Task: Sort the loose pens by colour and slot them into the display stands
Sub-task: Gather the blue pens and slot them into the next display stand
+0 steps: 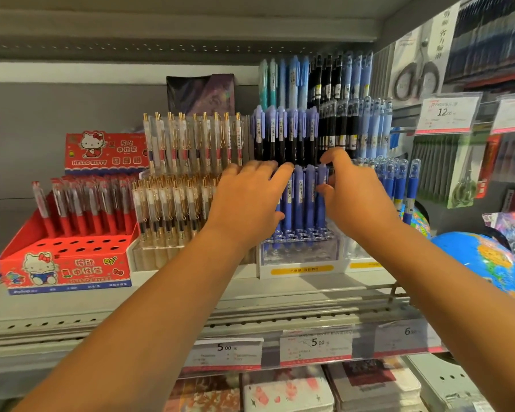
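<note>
Mid-slotting: left hand [250, 200] lays straight fingers on the blue pens [299, 200]; right hand [354, 194] pinches one pen [321, 181], which probably needs a free hole in the stand [298, 258].

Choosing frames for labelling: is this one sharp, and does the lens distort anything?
Head view: wide-angle lens bows the shelf edge; right hand and the blue pens it pinches are slightly motion-smeared; price tags haze under plastic glare; Hello Kitty box is legible.

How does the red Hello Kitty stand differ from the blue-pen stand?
The red Hello Kitty stand is opaque and printed, holding red pens; the blue-pen stand is clear, holding blue pens. The left hand and right hand are at the blue-pen stand, not the red one. Both have empty front holes.
</note>
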`<state>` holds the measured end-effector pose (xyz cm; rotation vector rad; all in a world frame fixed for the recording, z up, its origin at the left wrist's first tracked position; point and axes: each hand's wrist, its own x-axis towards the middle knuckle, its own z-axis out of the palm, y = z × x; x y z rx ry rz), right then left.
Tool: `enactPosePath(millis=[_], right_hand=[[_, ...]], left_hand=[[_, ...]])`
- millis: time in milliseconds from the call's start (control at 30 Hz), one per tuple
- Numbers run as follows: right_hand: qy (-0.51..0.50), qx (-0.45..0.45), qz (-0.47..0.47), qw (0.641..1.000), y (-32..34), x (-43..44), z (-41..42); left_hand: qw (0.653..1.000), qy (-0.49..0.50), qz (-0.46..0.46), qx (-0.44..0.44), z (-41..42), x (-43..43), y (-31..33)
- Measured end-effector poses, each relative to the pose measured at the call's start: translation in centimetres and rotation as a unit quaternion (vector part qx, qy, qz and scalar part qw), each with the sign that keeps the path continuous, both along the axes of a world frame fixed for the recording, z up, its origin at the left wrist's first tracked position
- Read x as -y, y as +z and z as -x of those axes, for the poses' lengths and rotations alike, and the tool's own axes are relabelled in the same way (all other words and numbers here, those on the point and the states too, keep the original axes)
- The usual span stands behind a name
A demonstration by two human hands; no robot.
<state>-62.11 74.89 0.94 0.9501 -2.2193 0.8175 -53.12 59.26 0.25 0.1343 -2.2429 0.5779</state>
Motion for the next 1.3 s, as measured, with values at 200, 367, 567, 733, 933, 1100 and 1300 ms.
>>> enactPosePath(millis=[200,367,567,733,933,1100,1300], right_hand=[[0.012,0.016,-0.01,1.0,0.6,0.0,-0.1],[-0.038,-0.009,-0.081,0.996,0.6,0.5,0.0],[-0.027,-0.027,-0.117,0.992,0.3,0.0,0.3],[-0.034,-0.02,-0.119,0.992,-0.5,-0.8,-0.7],[0.255,0.161,0.022,0.953,-0.3,0.3,-3.2],[0.404,0.211,-0.01,0.89,-0.1,3.6,-6.8],[0.451,0.247,-0.066,0.855,-0.2,10.1,-13.2]], left_hand=[[1.0,0.005,-0.024,0.006,0.0,-0.4,0.1],[1.0,0.02,-0.022,0.01,-0.1,-0.8,-0.1],[0.999,0.018,-0.032,0.02,-0.1,-0.8,0.0],[0.999,-0.022,-0.032,0.028,-1.1,-0.7,0.1],[0.974,-0.137,-0.177,-0.029,-6.1,0.2,0.2],[0.927,-0.125,-0.349,-0.06,-12.8,2.9,-0.3],[0.867,-0.029,-0.491,-0.08,-23.2,9.6,-1.5]])
